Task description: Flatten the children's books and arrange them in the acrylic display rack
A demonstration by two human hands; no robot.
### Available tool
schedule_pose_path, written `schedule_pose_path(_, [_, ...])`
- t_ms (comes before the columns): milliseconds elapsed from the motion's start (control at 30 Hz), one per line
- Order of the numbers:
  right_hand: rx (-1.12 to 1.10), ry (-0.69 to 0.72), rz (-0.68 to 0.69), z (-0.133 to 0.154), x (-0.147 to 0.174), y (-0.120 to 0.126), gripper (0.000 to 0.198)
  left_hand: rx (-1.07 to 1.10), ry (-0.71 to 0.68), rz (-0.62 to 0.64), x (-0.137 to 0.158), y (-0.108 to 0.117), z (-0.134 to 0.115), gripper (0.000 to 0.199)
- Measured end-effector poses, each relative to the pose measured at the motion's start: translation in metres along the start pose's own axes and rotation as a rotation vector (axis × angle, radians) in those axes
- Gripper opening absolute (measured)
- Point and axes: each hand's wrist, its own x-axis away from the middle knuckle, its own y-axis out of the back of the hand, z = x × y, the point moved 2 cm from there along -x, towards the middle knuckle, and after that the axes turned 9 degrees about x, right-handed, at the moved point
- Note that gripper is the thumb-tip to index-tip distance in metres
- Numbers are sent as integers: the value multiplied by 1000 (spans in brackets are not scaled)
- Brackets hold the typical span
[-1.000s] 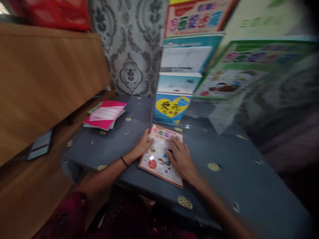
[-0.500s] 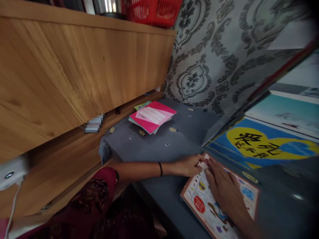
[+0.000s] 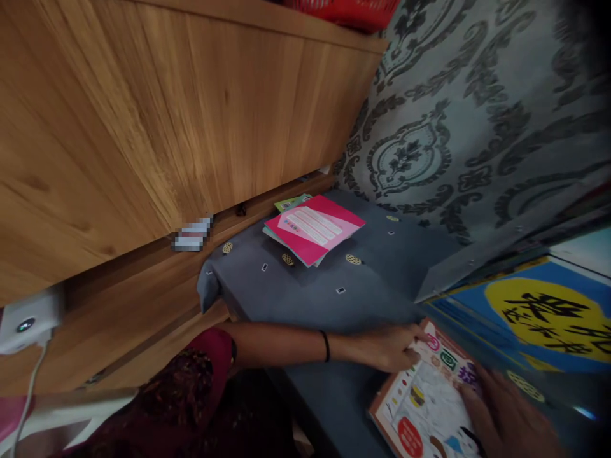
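Note:
A book (image 3: pixel 442 401) with a colourful illustrated cover and a reddish-brown border lies at a slant on the grey cloth, partly cut off by the lower edge. My left hand (image 3: pixel 394 346), a black band at its wrist, is closed on the book's upper left corner, fingers curled at the edge. Over the right part of the cover rests my right hand (image 3: pixel 513 416), slightly blurred; its fingers are stretched out, the thumb apart from them. It hides the right edge of the book.
Several thin books with a pink one (image 3: pixel 317 226) on top lie further back on the cloth-covered table (image 3: pixel 286 299). A blue and yellow printed board (image 3: pixel 539 312) stands at right. A wooden cabinet (image 3: pixel 191 127) borders the left, with a white device (image 3: pixel 31 321) and cable below.
My right hand has slid from the top left of the cover toward its right side, uncovering printed titles. My left hand stays at the corner. The view has shifted somewhat.

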Motion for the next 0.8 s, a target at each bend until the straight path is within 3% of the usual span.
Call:
schedule_pose_path(200, [28,-85,117,-1,0,2,69,-71,-17,-28,13,6,-12,50])
schedule_pose_path(300, [34,-123,99,8,-2,8,68,-144,-33,-2,24,10,-21,47])
schedule_pose_path(467, [83,-268,36,21,9,22,69,-464,-24,-16,40,11,-32,35])
schedule_pose_path(600, [95,-300,37,29,25,31,64,-788,-50,-57,47,3,-37,30])
schedule_pose_path(800, [113,-389,139,43,27,47,51,-919,-183,-115,48,-7,-37,26])
